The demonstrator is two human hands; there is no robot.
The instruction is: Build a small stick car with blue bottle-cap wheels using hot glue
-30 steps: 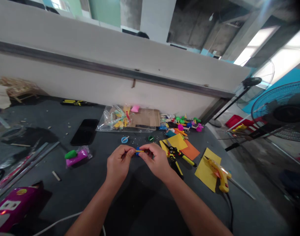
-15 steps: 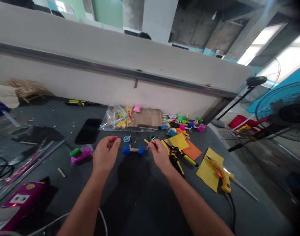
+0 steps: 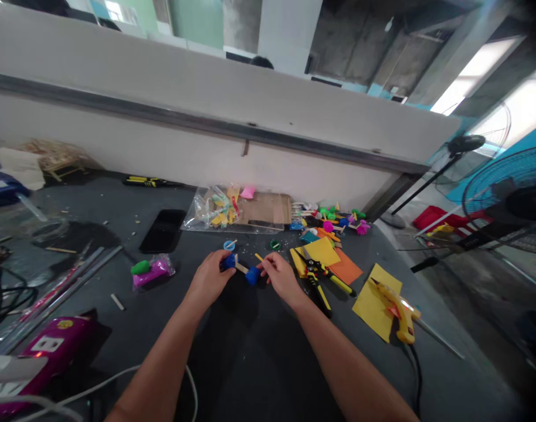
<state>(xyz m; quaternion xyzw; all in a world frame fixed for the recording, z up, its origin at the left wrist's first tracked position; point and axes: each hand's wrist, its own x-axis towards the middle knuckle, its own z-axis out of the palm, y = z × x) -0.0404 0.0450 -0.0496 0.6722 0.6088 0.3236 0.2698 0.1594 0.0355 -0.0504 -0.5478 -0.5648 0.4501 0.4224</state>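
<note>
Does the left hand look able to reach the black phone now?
Probably yes: the black phone lies uncovered to the left of the left hand, with no object seen between them. However, this hand seems to hold a blue-ended piece, which may need releasing first.

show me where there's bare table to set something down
Bare table shows between the white cable and right arm, nearer than the blue piece, and between that arm, the pliers and the sheet under the glue gun. It is crowded behind the pliers, with coloured balls, and at far left, with rods.
</note>
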